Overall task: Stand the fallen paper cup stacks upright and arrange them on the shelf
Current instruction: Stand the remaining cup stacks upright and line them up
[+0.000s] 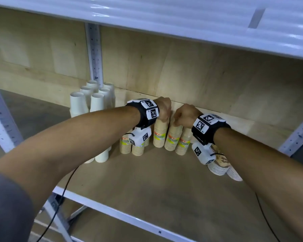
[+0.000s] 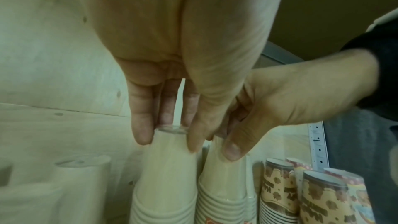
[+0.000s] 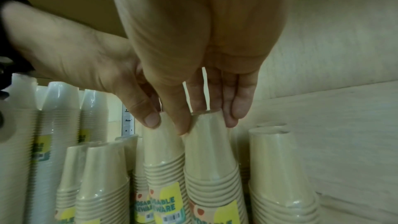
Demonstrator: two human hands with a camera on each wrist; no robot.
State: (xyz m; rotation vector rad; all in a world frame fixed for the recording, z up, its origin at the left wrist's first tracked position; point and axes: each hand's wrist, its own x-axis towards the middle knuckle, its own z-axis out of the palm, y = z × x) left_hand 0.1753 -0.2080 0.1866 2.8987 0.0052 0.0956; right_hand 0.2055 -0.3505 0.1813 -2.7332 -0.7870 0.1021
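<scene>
Plywood shelf (image 1: 164, 172): we pinch tops of two upright brown cup stacks, left hand (image 1: 164, 109) & right hand (image 1: 185, 116), prob. to steady and align them.

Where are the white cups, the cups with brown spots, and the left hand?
white cup stacks (image 1: 78, 103), head view, side of front stack
brown-spotted cup stack (image 2: 277, 192), left wrist view, printed side
left hand (image 1: 164, 107), head view, back of hand
</scene>
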